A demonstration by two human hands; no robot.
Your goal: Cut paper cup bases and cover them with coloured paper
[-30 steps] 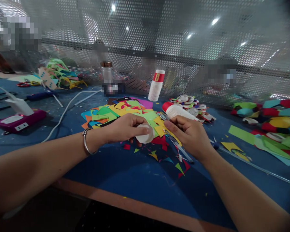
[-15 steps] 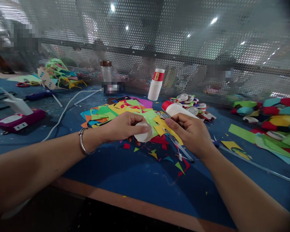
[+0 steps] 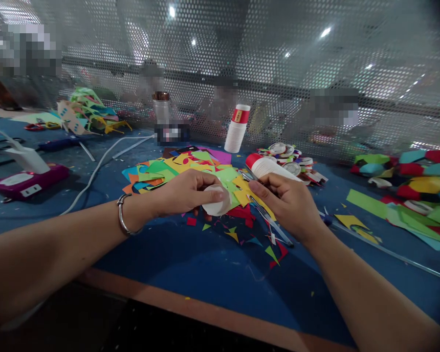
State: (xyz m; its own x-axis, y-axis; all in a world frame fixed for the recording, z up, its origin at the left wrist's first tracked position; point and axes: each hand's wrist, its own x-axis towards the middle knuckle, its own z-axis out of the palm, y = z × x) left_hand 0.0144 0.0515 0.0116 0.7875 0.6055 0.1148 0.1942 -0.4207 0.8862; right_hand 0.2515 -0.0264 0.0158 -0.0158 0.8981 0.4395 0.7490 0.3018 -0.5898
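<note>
My left hand (image 3: 200, 193), with a silver bangle on its wrist, pinches a round white paper disc (image 3: 216, 208) between thumb and fingers. The disc is tilted above the near side of a pile of coloured paper scraps (image 3: 161, 171). To the right, my right hand (image 3: 288, 200) is closed on a slim metallic tool (image 3: 245, 176); only its tip shows past the thumb, so its kind is unclear. The two hands are apart, and the tool does not touch the disc. A pen (image 3: 278, 230) lies on the table just below my right hand.
A stack of paper cups (image 3: 235, 129) stands at the back; another stack (image 3: 273, 168) lies behind my right hand. Cup pieces (image 3: 284, 151) are heaped beside it. A purple power strip (image 3: 29, 182) with cables sits left; colourful paper shapes (image 3: 425, 181) are at right.
Hardly anything differs. Both hands keep their holds on the disc and the tool, with only a very slight shift of the right hand and the view.
</note>
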